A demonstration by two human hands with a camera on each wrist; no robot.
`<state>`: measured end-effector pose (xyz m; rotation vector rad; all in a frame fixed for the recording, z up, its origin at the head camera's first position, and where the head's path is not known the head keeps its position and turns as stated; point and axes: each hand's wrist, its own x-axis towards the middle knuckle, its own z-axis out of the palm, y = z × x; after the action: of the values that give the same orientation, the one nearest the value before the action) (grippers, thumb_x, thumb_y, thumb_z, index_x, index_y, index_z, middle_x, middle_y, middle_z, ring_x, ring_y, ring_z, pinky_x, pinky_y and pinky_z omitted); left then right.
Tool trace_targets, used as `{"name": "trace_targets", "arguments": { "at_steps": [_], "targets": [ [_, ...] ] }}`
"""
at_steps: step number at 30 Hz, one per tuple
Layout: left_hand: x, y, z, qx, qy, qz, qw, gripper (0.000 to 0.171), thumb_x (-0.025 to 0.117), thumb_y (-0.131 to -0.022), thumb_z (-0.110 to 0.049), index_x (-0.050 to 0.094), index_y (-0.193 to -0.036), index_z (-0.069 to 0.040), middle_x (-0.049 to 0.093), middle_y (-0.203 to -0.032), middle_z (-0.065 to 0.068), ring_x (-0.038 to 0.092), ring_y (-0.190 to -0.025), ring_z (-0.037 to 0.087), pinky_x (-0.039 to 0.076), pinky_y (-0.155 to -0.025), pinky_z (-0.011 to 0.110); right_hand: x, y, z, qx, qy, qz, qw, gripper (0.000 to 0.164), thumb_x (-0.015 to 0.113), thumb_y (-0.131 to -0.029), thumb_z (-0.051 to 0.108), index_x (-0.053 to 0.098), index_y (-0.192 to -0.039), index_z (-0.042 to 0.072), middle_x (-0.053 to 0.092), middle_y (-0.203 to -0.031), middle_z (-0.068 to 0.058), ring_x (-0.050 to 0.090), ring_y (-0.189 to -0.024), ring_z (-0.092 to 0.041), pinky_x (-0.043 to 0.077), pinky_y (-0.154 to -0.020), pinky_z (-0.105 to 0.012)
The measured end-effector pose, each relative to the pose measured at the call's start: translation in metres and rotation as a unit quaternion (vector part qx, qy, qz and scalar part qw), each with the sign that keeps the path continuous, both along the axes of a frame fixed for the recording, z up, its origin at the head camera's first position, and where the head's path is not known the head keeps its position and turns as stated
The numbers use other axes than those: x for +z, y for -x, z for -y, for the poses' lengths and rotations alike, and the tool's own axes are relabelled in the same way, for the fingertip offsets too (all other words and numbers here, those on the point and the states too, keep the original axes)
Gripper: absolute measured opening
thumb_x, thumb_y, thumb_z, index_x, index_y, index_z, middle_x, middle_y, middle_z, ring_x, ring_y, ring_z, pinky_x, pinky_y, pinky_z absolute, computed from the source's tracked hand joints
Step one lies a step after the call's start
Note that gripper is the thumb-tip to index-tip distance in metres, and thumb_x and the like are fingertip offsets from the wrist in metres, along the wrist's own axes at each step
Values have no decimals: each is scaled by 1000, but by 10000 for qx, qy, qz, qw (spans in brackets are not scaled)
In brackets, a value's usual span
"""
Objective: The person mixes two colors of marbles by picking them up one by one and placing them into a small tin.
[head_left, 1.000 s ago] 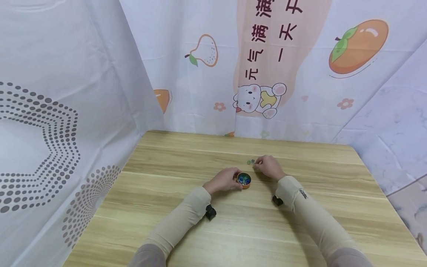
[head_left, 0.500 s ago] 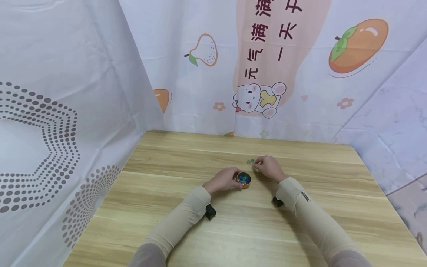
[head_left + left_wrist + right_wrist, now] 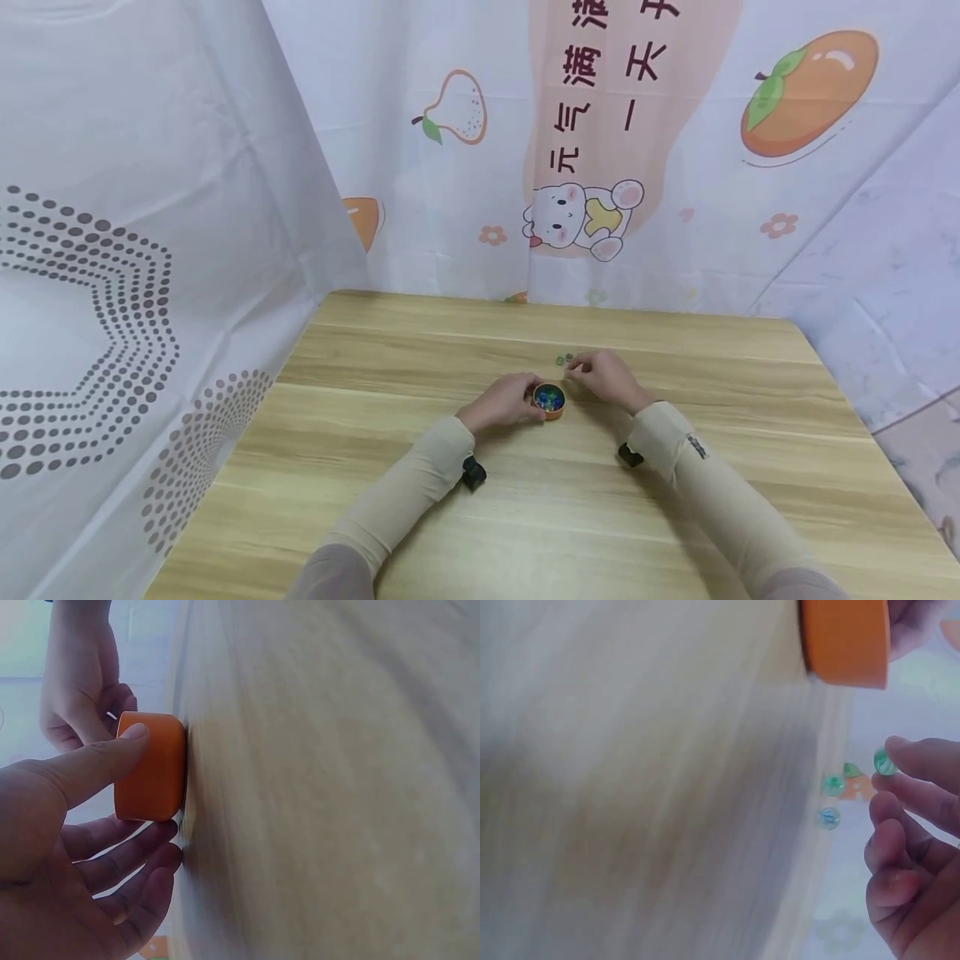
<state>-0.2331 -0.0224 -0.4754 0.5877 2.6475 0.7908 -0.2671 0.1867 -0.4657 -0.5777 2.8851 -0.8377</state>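
Note:
Between thumb and fingers, my left hand (image 3: 504, 400) grips a small round orange bowl (image 3: 151, 769) that stands on the table. Several blue and green marbles (image 3: 549, 401) lie inside it in the head view. My right hand (image 3: 602, 377) is just right of the bowl, slightly farther back. In the right wrist view its thumb and index finger pinch a clear green-swirled marble (image 3: 885, 762) above the table. Two loose glass marbles rest on the wood beyond: a green one (image 3: 833, 784) and a bluish one (image 3: 829, 818).
The wooden table (image 3: 420, 350) reaches back to a white curtain (image 3: 420, 208) printed with fruit and a cartoon animal. Another curtain (image 3: 225, 125) with dotted patterns hangs along the left side. A black wrist device (image 3: 473, 473) sits under the left sleeve.
My right hand has lifted the pinched marble and shifted slightly left toward the bowl. The left hand stays on the bowl. The head view has tilted slightly.

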Motion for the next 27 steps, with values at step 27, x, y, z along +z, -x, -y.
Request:
{"name": "trace_targets", "arguments": {
  "at_steps": [27],
  "targets": [
    [2,-1,-1,-69,-70,-126,9999,58,74,-73,-34,52,-123,-14,61,-110,-2,56,-97,10,45,-87,27,9,-28,14,497,179,455,9976,14,64,-83,20,69,-94,14,60,-74,1,48,-63,-10,40,-54,-23]
  ]
}}
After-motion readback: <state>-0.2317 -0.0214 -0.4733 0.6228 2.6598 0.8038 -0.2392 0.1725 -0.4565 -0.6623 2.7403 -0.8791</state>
